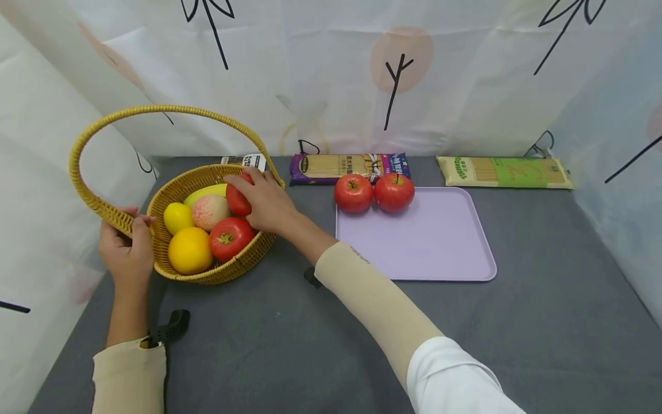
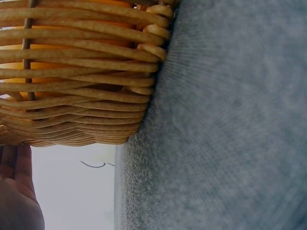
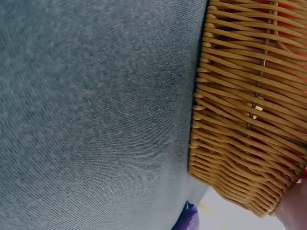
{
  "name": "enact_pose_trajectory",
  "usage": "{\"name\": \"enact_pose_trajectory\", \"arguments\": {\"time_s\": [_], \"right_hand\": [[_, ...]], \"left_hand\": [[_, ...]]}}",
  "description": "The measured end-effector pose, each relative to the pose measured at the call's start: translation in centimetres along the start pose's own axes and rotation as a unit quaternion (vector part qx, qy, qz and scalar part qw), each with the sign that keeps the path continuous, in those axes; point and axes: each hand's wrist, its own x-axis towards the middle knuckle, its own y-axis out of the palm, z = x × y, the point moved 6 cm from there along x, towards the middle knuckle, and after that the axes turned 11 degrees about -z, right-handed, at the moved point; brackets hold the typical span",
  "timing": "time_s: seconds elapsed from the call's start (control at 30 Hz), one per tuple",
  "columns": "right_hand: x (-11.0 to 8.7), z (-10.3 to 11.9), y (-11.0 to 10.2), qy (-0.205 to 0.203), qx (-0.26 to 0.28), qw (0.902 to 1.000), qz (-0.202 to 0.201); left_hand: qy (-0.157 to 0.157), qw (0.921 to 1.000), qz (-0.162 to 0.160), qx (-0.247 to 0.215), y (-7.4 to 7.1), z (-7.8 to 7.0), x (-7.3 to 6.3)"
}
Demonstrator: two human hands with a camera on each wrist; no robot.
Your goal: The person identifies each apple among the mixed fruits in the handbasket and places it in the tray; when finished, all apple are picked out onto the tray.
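Observation:
A yellow wicker basket (image 1: 217, 277) stands on the left of the table, its tall handle (image 1: 170, 109) arching above it. My left hand (image 1: 126, 250) grips the handle's lower left end, by the rim. Over the basket's right side, my right hand (image 1: 271, 204) holds a red apple (image 1: 238, 196), its fingers covering part of the fruit. Around that apple lie a tomato (image 1: 230, 238), a peach (image 1: 210, 212), an orange (image 1: 189, 250), a lemon (image 1: 178, 218) and a partly hidden banana (image 1: 206, 194). Both wrist views show mostly wicker wall (image 2: 76, 86) and grey cloth.
Right of the basket lies a lilac tray (image 1: 429, 247) with two red apples (image 1: 395, 192) at its back left corner. Behind stand a purple noodle pack (image 1: 346, 168) and a green one (image 1: 507, 172). A patterned curtain (image 1: 331, 75) closes off the back and sides.

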Motion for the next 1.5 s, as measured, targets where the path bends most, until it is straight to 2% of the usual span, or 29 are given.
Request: {"name": "enact_pose_trajectory", "arguments": {"time_s": [0.13,0.43,0.73,1.03,1.27,1.5], "right_hand": [[0.0,-0.2,-0.4,-0.008,0.018,0.9996,-0.020],[-0.2,-0.4,-1.4,-0.018,0.045,0.9982,-0.034],[-1.4,0.2,-2.6,-0.041,0.066,0.9949,-0.064],[-3.4,1.5,-3.3,-0.071,0.097,0.9918,-0.042],[-4.4,2.4,-3.5,-0.080,0.082,0.9930,-0.028],[-5.5,3.2,-4.1,-0.096,0.083,0.9906,-0.051]], "left_hand": [[0.006,0.9999,0.001,0.012,0.2,-0.3,0.0],[0.020,0.9997,0.005,0.016,0.6,-0.8,-0.3],[0.011,0.9999,-0.002,0.010,0.5,-0.4,-0.1],[0.008,1.0000,-0.002,0.003,0.0,-0.4,-0.1],[0.014,0.9999,0.000,0.001,-0.3,-0.2,-0.4],[0.014,0.9999,0.001,-0.007,-0.2,-0.2,-0.2]]}}
